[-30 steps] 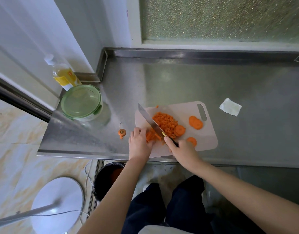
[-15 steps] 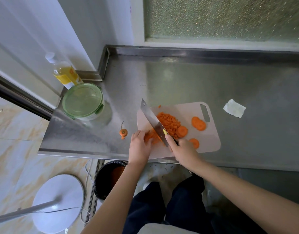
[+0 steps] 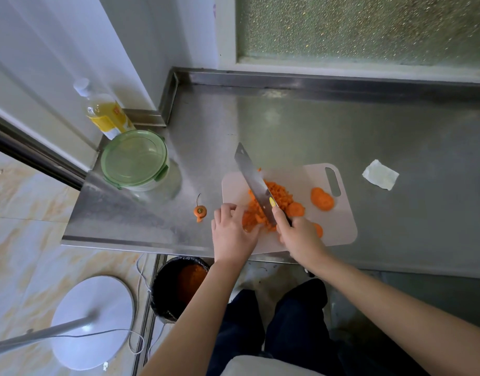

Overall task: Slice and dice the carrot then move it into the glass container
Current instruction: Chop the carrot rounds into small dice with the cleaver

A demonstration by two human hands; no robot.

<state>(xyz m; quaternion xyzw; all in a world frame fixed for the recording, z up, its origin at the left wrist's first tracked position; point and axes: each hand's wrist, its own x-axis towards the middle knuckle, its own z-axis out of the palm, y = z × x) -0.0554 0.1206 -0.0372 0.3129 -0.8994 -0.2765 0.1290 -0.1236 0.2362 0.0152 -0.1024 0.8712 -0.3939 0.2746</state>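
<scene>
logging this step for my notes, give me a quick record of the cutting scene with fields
left hand: holds carrot pieces against the cutting board
right hand: grips knife, blade over diced carrot
round slices: uncut, right part of board
glass container: left of board, lid on
carrot top: on counter, beside board

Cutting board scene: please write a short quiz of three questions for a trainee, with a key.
1. True or false: the green lid sits on the glass container.
2. Which hand grips the knife? A: left. B: right.
3. Fill in: the carrot stub lies on the ___, left of the cutting board.
Key: 1 true; 2 B, the right hand; 3 counter.
</scene>
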